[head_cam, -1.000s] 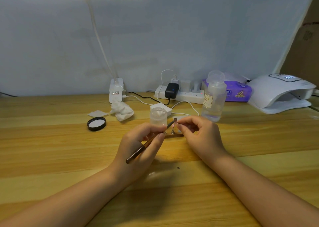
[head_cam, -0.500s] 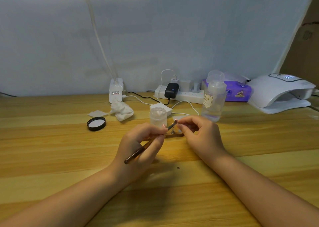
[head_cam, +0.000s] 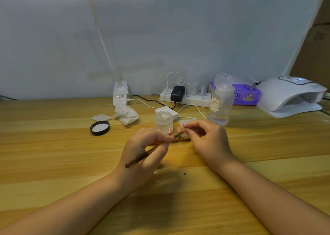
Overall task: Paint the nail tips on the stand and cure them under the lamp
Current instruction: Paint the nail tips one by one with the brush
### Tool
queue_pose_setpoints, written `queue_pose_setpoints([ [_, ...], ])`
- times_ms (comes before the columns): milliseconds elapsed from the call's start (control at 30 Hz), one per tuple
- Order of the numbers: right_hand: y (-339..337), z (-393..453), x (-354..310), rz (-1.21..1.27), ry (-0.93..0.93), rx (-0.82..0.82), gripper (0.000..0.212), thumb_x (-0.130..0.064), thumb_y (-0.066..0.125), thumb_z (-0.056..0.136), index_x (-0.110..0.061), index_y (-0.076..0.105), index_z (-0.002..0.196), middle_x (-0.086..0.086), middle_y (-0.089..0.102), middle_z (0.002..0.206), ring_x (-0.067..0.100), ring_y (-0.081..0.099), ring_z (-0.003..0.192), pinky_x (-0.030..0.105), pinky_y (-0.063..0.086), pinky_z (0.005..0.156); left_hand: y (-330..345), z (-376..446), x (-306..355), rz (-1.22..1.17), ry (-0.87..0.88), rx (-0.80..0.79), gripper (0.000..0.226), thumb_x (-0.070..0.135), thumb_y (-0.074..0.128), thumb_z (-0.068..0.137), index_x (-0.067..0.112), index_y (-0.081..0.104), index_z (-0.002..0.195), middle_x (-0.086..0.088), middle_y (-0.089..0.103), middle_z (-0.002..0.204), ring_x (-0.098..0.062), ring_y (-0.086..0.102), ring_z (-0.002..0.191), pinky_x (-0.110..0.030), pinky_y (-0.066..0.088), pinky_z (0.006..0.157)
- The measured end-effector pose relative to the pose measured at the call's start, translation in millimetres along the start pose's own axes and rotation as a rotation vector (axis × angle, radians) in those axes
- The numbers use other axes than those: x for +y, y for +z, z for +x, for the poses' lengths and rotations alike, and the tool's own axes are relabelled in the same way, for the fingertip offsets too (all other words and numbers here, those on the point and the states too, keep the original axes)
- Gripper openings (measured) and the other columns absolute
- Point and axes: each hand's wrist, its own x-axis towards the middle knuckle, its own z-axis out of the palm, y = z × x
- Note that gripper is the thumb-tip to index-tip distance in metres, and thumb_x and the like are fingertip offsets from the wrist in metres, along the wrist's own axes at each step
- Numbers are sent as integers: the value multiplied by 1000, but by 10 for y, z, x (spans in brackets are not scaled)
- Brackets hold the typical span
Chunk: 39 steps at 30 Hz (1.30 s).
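Pale wooden planks make up the tabletop (head_cam: 53, 163), backed by a grey-blue wall. Taking the clear plastic jar (head_cam: 164, 121) at the middle as landmark: far to its right, at the wall, sits the white domed curing lamp (head_cam: 292, 96); nearer on its right stands a clear bottle with a "NAIL" label (head_cam: 221, 102), and behind that a purple wipes pack (head_cam: 247, 95). Behind the jar lies a white power strip (head_cam: 189, 99) with a black adapter plugged in. To the jar's left are a crumpled white tissue (head_cam: 126, 114) and a black round lid (head_cam: 100, 127).

Just in front of the jar, the left hand (head_cam: 144, 150) has its fingers curled tight around a slim brown-handled brush (head_cam: 142, 156), whose dark tip points at the small wooden stand (head_cam: 180, 139) carrying pink nail tips (head_cam: 178, 129). The right hand (head_cam: 210, 141) pinches thumb and forefinger together at a nail tip on the stand's right end, other fingers loosely bent.

Against half a second ago, the brush tip sits slightly lower on the stand; both hands keep their places.
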Motion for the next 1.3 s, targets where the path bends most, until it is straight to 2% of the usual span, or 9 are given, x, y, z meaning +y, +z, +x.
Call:
queue_pose_setpoints([
  [133,0,1,-4,7,-10,4,15,-6,71,83,-18,73,91,-7,68,82,6,61,77,14,50,69,13,0,29,3,16,48,26,31,54,85,17,71,98,6,69,89,-11,63,87,-17,45,76],
  [233,4,5,-1,-20,-20,-3,15,-5,71,82,-16,73,93,-4,69,85,7,62,78,17,51,71,21,16,45,31,26,41,32,31,54,86,12,72,104,3,70,94,-12,63,89,-18,46,77],
  [433,-4,0,-1,-21,-27,4,16,-4,70,83,-16,73,92,-6,68,83,6,61,77,15,50,69,4,8,34,16,17,-2,30,30,55,83,13,75,97,2,71,91,-18,64,89,-40,52,76],
  [633,-2,3,1,-29,-25,4,15,-4,70,83,-15,73,93,-3,68,85,6,62,78,13,49,70,14,17,49,14,22,30,30,30,54,87,12,72,103,3,70,94,-14,64,90,-24,49,77],
  [900,2,-1,1,7,13,13,14,-7,70,84,-18,72,92,-7,67,80,4,60,78,11,48,66,-11,3,93,-23,-75,61,26,35,57,80,18,74,92,1,72,87,-15,66,87,-29,53,77],
  [1000,5,-2,-2,12,21,6,14,-8,69,84,-20,71,92,-10,66,79,3,59,78,14,49,65,-14,68,95,-14,-94,119,9,15,66,86,18,73,91,4,72,84,-7,67,82,-15,51,70],
  [1067,6,-4,-3,25,28,-2,15,-9,69,85,-24,69,90,-11,66,79,3,59,78,15,50,66,-61,156,93,-2,-134,188,17,6,66,88,21,71,86,9,70,75,-2,66,75,-9,49,65],
  [1200,9,-11,-5,34,26,-12,14,-12,69,85,-25,68,88,-11,65,78,3,58,79,13,49,65,-250,417,48,7,-191,330,17,13,62,92,22,68,79,-8,67,68,-19,63,66,-23,50,56],
  [1300,10,-7,-3,26,18,-11,11,-13,69,85,-24,68,88,-12,64,77,2,58,78,11,47,64,-347,597,2,84,-217,310,16,19,59,94,22,66,81,-6,68,71,-18,63,68,-18,51,57],
])
